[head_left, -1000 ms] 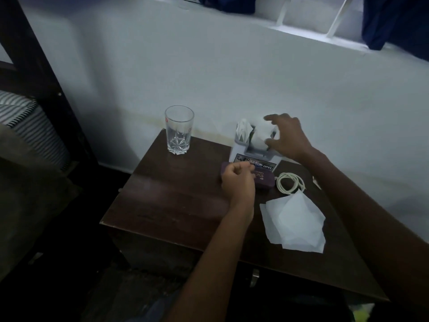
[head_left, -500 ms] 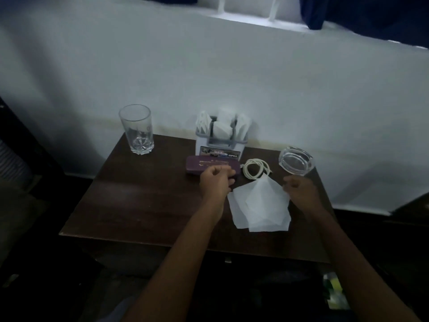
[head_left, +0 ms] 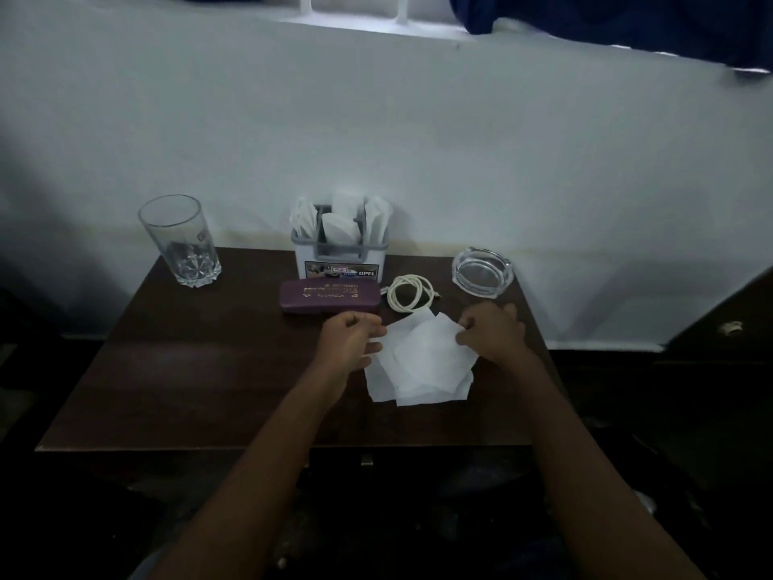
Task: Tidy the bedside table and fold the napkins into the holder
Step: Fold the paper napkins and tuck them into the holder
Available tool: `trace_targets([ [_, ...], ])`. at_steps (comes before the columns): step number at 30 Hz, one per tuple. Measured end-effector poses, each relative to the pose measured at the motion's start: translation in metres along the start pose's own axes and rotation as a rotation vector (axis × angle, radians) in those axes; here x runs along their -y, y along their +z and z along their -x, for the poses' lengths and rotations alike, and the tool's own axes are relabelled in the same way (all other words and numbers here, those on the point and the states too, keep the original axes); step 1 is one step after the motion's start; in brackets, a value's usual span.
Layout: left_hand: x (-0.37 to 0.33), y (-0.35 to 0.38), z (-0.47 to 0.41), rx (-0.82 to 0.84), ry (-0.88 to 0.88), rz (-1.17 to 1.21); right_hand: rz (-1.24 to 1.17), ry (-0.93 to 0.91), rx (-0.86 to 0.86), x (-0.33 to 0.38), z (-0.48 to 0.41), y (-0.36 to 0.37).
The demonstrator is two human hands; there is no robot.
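Observation:
A loose pile of white paper napkins (head_left: 422,366) lies on the dark wooden bedside table (head_left: 188,370), right of centre. My left hand (head_left: 351,343) pinches the top napkin's left edge. My right hand (head_left: 493,332) pinches its right corner. The top sheet is slightly raised between them. At the back of the table stands the white napkin holder (head_left: 339,259) with grey dividers, and several folded napkins stick up from it.
A purple spectacle case (head_left: 330,295) lies in front of the holder. A coiled white cable (head_left: 410,293) sits beside it. A glass ashtray (head_left: 482,272) is at the back right, an empty drinking glass (head_left: 180,240) at the back left. A white wall rises behind.
My right hand left the holder and came down to the loose napkins. My left hand shifted right from the purple case. Both now grip the top napkin's edges.

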State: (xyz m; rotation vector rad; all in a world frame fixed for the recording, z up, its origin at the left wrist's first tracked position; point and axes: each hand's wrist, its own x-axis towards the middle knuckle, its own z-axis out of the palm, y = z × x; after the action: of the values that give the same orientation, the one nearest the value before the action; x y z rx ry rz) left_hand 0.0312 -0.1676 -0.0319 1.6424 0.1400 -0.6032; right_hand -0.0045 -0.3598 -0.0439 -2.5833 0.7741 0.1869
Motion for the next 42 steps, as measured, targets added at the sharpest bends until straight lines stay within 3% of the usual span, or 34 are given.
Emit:
trace_targets([
  [5,0.003,0.003,0.001,0.055,-0.030,-0.095,-0.059,-0.010,0.120,-0.013,-0.003,-0.023],
  [8,0.004,0.005,0.000,0.071,-0.034,-0.110,-0.082,-0.047,-0.021,-0.014,0.001,-0.034],
  [12,0.000,0.006,-0.001,0.071,0.094,-0.102,-0.174,-0.269,-0.176,0.000,0.012,-0.046],
  [18,-0.001,0.008,0.002,0.236,0.320,-0.170,-0.241,-0.532,0.023,0.039,0.025,-0.055],
  [22,-0.005,0.005,0.006,0.285,0.301,-0.112,-0.360,-0.594,0.114,0.060,0.032,-0.054],
  [26,-0.007,0.001,0.007,0.233,0.152,0.002,-0.557,-0.526,0.069,0.067,0.029,-0.040],
  [30,-0.008,-0.007,0.000,0.062,0.051,0.082,-0.758,-0.275,-0.063,0.055,0.010,-0.023],
  [33,-0.009,-0.015,-0.005,-0.060,-0.062,0.174,-0.442,-0.113,-0.139,0.029,-0.011,-0.001],
  [36,-0.010,-0.019,-0.007,-0.115,-0.097,0.240,-0.153,-0.051,-0.005,0.014,-0.020,0.017],
  [42,-0.016,-0.022,-0.005,-0.122,-0.097,0.265,-0.264,-0.093,-0.010,0.015,-0.020,0.015],
])
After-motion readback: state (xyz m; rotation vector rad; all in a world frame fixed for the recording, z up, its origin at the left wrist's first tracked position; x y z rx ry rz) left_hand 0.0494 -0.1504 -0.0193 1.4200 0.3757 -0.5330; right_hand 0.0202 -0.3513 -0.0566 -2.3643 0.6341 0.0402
